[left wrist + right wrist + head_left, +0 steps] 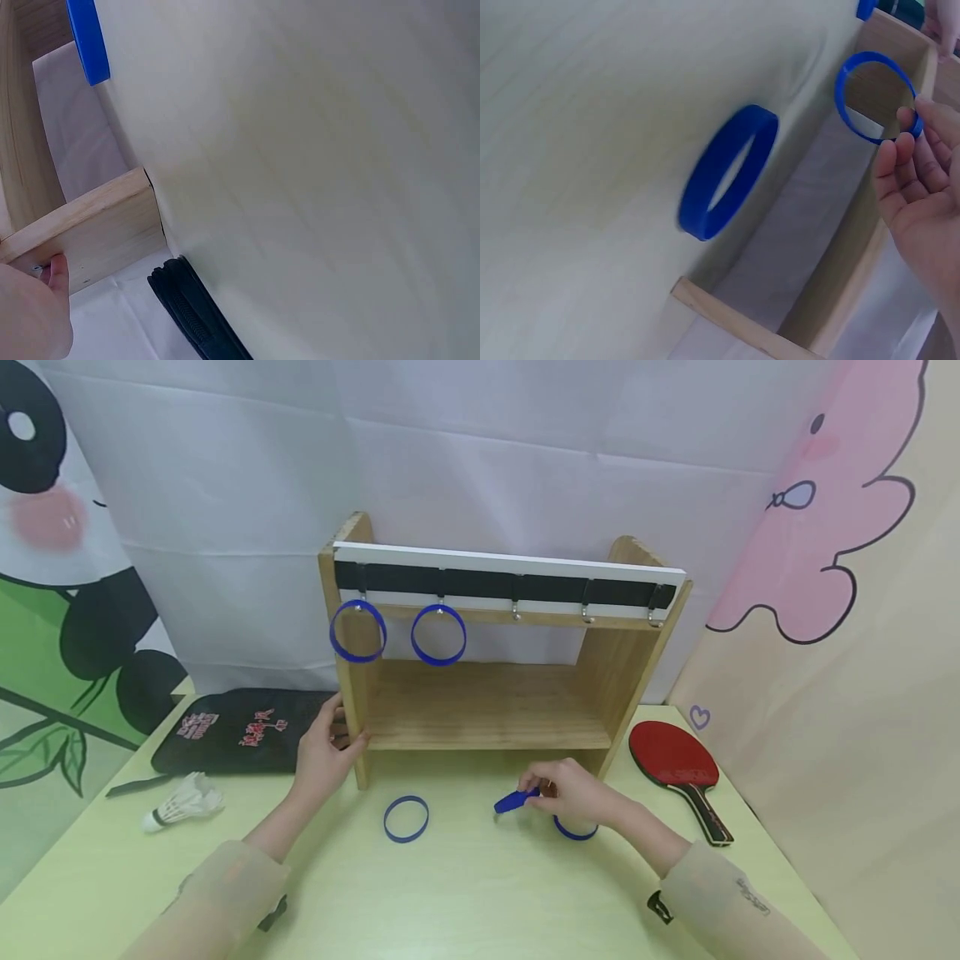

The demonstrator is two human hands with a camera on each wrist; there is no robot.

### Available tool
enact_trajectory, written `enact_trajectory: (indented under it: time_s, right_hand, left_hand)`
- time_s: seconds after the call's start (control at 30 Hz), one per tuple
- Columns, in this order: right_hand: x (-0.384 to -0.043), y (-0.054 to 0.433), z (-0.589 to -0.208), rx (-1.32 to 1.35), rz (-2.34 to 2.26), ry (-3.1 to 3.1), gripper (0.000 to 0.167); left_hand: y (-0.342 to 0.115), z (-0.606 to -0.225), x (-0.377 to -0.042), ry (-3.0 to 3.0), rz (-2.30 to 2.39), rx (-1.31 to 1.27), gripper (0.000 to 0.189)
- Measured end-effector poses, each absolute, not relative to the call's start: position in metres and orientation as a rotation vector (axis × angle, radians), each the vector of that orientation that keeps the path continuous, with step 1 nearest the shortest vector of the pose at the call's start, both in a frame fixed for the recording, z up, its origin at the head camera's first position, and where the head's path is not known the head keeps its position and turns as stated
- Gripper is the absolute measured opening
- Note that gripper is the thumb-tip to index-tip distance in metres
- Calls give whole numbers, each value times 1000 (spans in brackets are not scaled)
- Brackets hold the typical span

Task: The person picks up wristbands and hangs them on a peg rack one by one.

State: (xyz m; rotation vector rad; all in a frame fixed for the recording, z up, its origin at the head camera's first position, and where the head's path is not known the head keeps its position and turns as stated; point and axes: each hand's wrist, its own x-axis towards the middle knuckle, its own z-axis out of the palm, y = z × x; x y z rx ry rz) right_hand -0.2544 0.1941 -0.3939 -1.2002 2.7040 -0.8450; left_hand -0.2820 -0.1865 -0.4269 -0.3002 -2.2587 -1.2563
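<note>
My left hand (pixel 321 752) grips the left side panel of a wooden rack (pixel 487 706), thumb on its front edge. Between the thumb and fingers of my right hand (pixel 573 789), a blue ring (pixel 841 94) is pinched, seen nearly edge-on in the head view. Another blue ring (pixel 705 176) stands out on the table beside the right hand, partly covered by it in the head view. To the left lies a further blue ring (pixel 406 839). Two more blue rings, a left one (pixel 333 639) and a right one (pixel 463 635), hang from the rack's two leftmost hooks.
Bare metal hooks (pixel 516 612) line the right part of the rack's white and black rail (pixel 480 581). A black case (pixel 240 735) and a shuttlecock (pixel 183 802) lie to the left. On the right rests a red table tennis bat (pixel 675 754).
</note>
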Motion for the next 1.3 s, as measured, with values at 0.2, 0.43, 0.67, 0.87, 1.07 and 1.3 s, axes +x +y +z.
enact_trajectory:
  time_s: [0.2, 0.43, 0.67, 0.87, 1.07, 1.3]
  right_hand:
    - [-247, 193, -374, -1220, -893, 2723, 20]
    - [-238, 193, -352, -1246, -917, 2762, 20]
    - [-232, 195, -331, -1307, -1029, 2818, 21]
    - [-225, 195, -307, -1378, -1093, 2869, 23]
    - [-218, 192, -285, -1389, -1136, 2924, 19]
    - [-217, 189, -263, -1519, -1170, 3010, 21]
  left_hand:
    - [-185, -426, -283, -2248, -1267, -314, 68]
    - [-185, -426, -283, -2229, -1302, -334, 69]
    - [-186, -426, -283, -2251, -1262, -316, 68]
    - [-186, -427, -284, -2241, -1278, -322, 68]
    - [-186, -427, -283, -2240, -1289, -318, 68]
    - [-186, -427, -283, -2229, -1288, -326, 68]
